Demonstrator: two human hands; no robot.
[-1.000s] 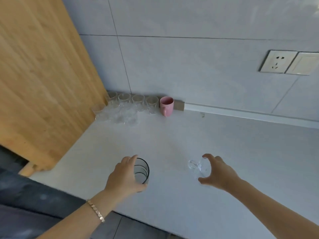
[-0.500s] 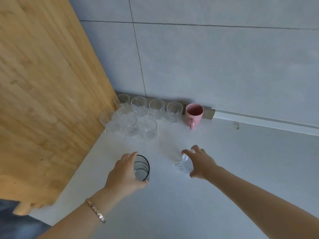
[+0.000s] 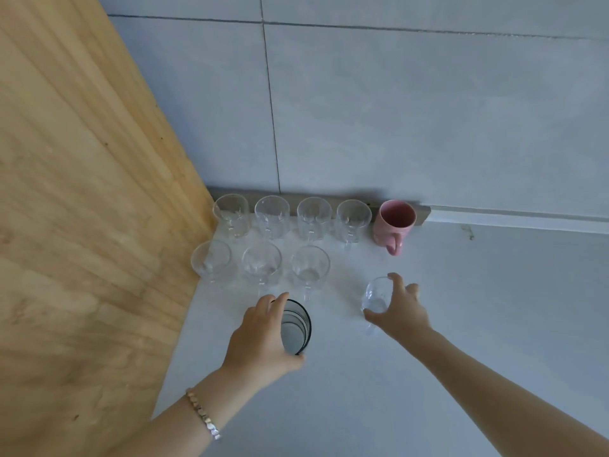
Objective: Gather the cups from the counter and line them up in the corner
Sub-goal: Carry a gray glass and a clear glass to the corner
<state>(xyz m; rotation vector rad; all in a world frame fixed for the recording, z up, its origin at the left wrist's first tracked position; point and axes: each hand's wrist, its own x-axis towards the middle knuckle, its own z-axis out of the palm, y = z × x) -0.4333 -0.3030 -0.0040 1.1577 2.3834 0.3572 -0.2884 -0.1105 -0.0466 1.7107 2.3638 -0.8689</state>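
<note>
My left hand [image 3: 260,338] grips a dark-rimmed glass tumbler [image 3: 295,328] near the front of the white counter [image 3: 461,308]. My right hand [image 3: 400,313] holds a small clear glass cup [image 3: 377,296], tilted, just right of the front row. In the corner stand several clear glass cups: a back row [image 3: 293,217] along the wall and a front row [image 3: 262,267] of three. A pink mug [image 3: 393,222] ends the back row on the right, its handle pointing toward me.
A tall wooden panel [image 3: 82,209] closes off the left side of the counter. Grey wall tiles [image 3: 412,110] rise behind the cups, with a white strip [image 3: 514,219] along the counter's back edge to the right.
Both hands have carried their cups forward toward the corner. The right hand's clear cup has come close to the front row's right end, and the view has moved nearer the cups.
</note>
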